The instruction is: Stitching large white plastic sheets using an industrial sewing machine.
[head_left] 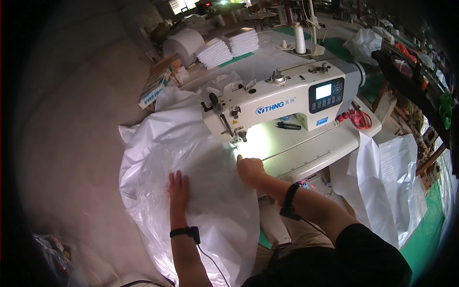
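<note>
A large translucent white plastic sheet (210, 186) spreads over the left side of the sewing machine (287, 98) bed and hangs down in front of me. My left hand (178, 189) lies flat on the sheet with its fingers apart. Close in front of the needle area, my right hand (249, 171) is closed, its fingers curled at the sheet's right edge. The presser foot (235, 140) sits just beyond that hand, beside a bright work light. What exactly lies under the foot is hard to make out in the glare.
Red-handled scissors (364, 119) and a black tool (289, 126) lie on the machine bed. A white thread cone (300, 39) stands behind it. Folded white stacks (243, 42) and a large roll (183, 44) are farther back. More white sheeting (380, 177) hangs at the right.
</note>
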`<act>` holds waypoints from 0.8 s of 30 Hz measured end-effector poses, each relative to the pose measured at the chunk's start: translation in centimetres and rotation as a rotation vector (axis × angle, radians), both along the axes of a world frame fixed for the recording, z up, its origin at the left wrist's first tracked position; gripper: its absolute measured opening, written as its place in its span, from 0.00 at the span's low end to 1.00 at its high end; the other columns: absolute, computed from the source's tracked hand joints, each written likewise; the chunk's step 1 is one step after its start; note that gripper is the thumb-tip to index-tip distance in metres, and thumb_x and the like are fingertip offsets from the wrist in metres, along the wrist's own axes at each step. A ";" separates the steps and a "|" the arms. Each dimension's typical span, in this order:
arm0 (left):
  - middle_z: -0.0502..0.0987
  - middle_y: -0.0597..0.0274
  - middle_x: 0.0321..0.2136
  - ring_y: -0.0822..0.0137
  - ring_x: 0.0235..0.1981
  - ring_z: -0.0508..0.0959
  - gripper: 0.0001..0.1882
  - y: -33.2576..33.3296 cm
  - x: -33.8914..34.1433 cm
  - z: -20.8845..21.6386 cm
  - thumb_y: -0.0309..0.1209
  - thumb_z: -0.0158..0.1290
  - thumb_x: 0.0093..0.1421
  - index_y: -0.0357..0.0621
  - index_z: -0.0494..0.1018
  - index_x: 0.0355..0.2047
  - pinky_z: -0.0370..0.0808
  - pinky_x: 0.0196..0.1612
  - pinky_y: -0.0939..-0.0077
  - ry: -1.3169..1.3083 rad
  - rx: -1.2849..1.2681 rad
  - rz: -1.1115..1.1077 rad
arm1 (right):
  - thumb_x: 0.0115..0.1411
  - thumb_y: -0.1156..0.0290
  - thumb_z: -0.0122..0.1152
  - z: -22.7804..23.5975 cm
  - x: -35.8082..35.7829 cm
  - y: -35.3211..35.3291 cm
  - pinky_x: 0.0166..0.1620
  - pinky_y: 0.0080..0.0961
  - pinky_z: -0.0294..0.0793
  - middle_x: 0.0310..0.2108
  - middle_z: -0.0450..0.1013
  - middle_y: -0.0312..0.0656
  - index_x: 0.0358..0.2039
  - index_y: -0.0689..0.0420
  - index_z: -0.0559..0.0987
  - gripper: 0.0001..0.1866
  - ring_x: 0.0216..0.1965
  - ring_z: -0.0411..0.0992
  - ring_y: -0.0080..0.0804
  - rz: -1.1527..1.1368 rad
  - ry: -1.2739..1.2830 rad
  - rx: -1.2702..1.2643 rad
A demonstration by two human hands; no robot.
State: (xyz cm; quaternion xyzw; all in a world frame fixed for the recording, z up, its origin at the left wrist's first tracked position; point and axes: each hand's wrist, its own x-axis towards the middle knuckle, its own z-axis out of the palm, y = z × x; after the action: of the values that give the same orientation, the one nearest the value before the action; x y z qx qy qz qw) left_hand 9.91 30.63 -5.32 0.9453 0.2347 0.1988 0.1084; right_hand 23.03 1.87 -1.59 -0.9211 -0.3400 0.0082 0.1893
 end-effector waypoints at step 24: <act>0.67 0.54 0.44 0.55 0.44 0.68 0.27 -22.6 -12.1 0.6 0.36 0.56 0.52 0.41 0.61 0.50 0.65 0.44 0.61 -0.103 0.265 0.170 | 0.50 0.59 0.65 -5.7 -15.7 -17.2 0.45 0.22 0.68 0.36 0.75 0.41 0.43 0.61 0.77 0.24 0.40 0.72 0.28 0.609 1.318 -0.260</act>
State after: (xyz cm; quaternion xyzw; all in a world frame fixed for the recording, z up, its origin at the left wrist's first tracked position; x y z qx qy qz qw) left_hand -2.23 8.07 -4.76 0.9166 0.2797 0.2847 -0.0223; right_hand 7.29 -15.34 -7.29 -0.6047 -0.3927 0.6525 0.2331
